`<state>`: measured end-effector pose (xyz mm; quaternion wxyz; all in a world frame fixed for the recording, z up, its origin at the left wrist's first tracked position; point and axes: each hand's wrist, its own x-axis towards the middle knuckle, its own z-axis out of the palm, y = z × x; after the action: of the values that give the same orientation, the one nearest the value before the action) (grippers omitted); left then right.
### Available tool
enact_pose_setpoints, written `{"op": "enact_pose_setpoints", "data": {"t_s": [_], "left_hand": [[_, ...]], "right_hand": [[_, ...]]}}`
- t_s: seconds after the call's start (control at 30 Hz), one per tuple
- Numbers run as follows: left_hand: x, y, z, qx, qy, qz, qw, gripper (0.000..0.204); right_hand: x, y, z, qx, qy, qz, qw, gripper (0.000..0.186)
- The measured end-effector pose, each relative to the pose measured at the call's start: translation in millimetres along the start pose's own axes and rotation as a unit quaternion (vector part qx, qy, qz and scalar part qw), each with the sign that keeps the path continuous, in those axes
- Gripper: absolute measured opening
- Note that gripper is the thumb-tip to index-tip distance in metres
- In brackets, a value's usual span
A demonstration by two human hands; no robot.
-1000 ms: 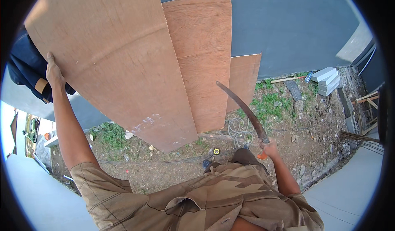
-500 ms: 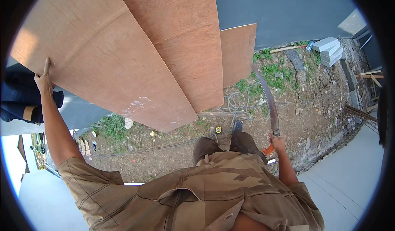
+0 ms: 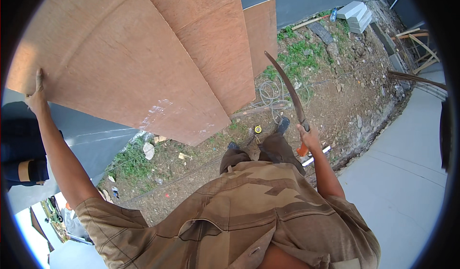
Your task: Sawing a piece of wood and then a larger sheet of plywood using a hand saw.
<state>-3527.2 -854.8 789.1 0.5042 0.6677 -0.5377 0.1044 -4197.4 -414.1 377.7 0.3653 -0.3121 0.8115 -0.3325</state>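
My left hand (image 3: 37,94) grips the edge of a large tan plywood sheet (image 3: 120,53), thumb on its face and the other fingers hidden behind it. The sheet is tilted and overlaps a second, redder plywood sheet (image 3: 211,39). A smaller plywood piece (image 3: 262,34) shows behind that one, against the grey wall (image 3: 297,0). On the right, my right hand (image 3: 310,138) is closed round the handle of a curved handsaw (image 3: 289,84). Part of its orange handle shows below my fingers. The blade points up and away, apart from the sheets.
A yellow tape measure (image 3: 258,129) lies near my feet. Coiled cable (image 3: 270,94) rests on the dirt and weeds beyond. Grey blocks (image 3: 354,16) are stacked at the far right, near a wooden-handled tool (image 3: 309,23). Concrete paving (image 3: 383,173) borders the right side.
My view has shifted, so the sheets and ground sit higher in it. The saw has swung leftward and its tip is higher. My left hand keeps its hold on the plywood sheet.
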Motion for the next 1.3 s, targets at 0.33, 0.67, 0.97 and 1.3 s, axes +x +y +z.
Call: {"op": "enact_pose_setpoints", "data": {"t_s": [0.33,0.67,0.97,1.3], "left_hand": [[-10.4,22.4,-16.6,-0.100,0.001,-0.028,0.995,0.102],[-31.3,47.5,2.3,-0.028,0.069,-0.018,0.997,0.110],[-47.4,81.7,21.6,0.249,0.146,0.182,0.940,0.066],[-71.6,137.8,23.5,0.224,0.041,0.218,0.949,0.081]], "right_hand": [[-38.3,-100.8,84.9,0.018,-0.058,-0.199,0.978,0.046],[-50.7,-228.4,93.6,0.157,0.016,-0.365,0.918,0.050],[44.6,-385.9,77.3,0.443,-0.044,-0.258,0.857,0.022],[262.9,-525.8,49.2,0.370,-0.020,-0.228,0.901,0.026]]}}
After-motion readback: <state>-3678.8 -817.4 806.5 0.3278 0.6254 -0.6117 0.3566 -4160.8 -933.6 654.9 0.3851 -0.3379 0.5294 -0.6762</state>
